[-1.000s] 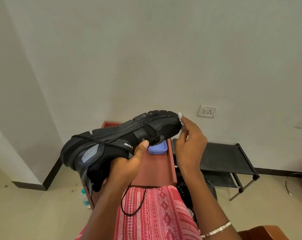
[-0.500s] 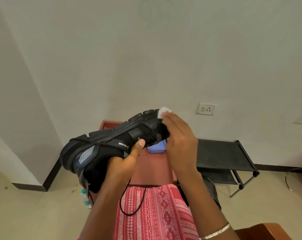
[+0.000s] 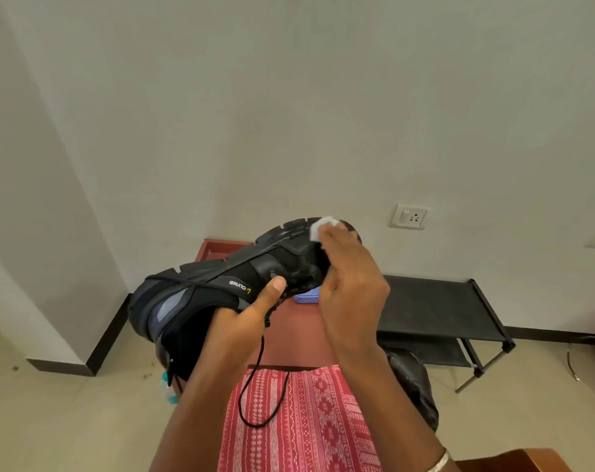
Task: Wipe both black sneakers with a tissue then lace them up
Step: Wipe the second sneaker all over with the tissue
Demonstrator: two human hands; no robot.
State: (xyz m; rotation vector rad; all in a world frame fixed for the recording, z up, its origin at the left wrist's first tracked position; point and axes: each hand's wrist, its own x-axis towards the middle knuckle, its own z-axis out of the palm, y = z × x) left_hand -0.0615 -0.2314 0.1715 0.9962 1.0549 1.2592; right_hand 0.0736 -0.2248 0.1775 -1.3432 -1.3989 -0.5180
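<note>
A black sneaker [image 3: 221,284] is held up sole-upward above my lap, toe pointing up and right. My left hand [image 3: 245,321] grips it at the collar, thumb pressed against its side. A black lace [image 3: 262,396] hangs from it in a loop over my lap. My right hand [image 3: 350,287] covers the toe end and holds a small white tissue [image 3: 323,227] against the sole edge near the toe. A second black shoe-like shape [image 3: 415,390] lies low on the right, mostly hidden behind my right forearm.
A red-brown table [image 3: 299,338] stands in front of me with a small blue box [image 3: 306,297] on it. A black shoe rack [image 3: 436,308] stands against the wall on the right. A water bottle [image 3: 168,386] is on the floor at the left.
My right hand slid with the tissue from the tip of the toe up onto the sole edge and upper. The sneaker stayed in my left hand with little movement.
</note>
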